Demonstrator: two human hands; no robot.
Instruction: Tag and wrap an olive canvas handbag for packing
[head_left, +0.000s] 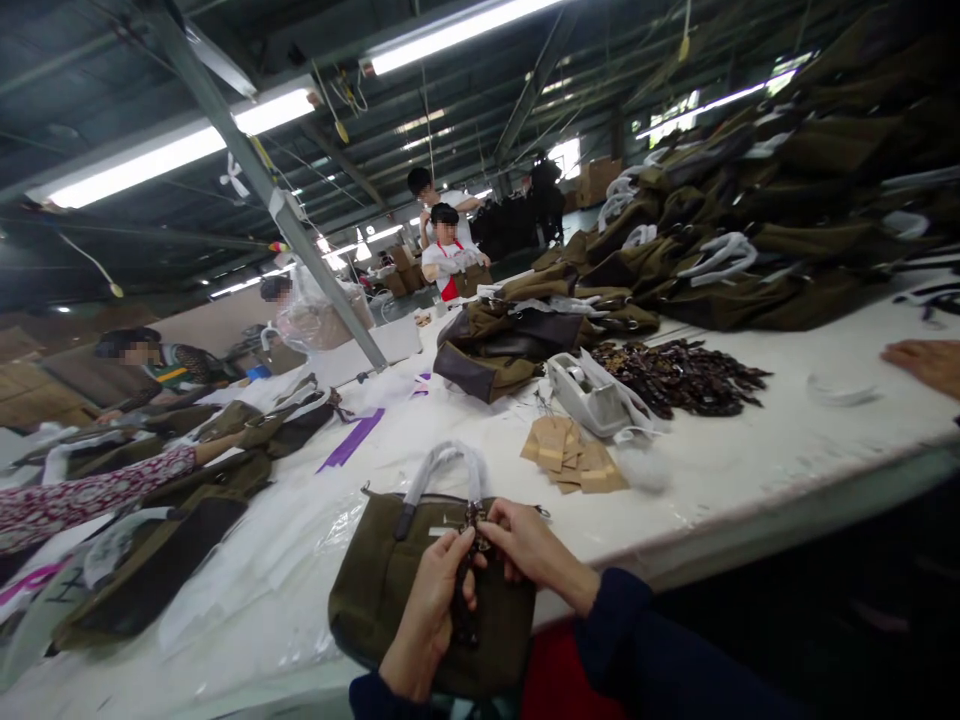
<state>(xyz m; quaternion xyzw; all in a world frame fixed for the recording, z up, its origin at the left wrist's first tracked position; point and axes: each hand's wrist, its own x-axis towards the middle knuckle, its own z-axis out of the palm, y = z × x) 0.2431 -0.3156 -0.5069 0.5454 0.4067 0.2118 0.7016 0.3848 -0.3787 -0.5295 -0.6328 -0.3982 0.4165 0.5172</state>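
An olive green handbag with wrapped handles lies at the table's front edge. Over its front, my left hand pinches a dark brown shiny charm between thumb and fingers. From the right, my right hand closes on the upper part of the same charm, near the base of the handle. The fingertips of both hands nearly touch. Part of the charm is hidden behind the fingers.
Brown paper tags, a tape dispenser and a heap of dark charms lie beyond the bag. Green bags are piled at the back right. A patterned sleeve reaches in left; another person's hand rests right.
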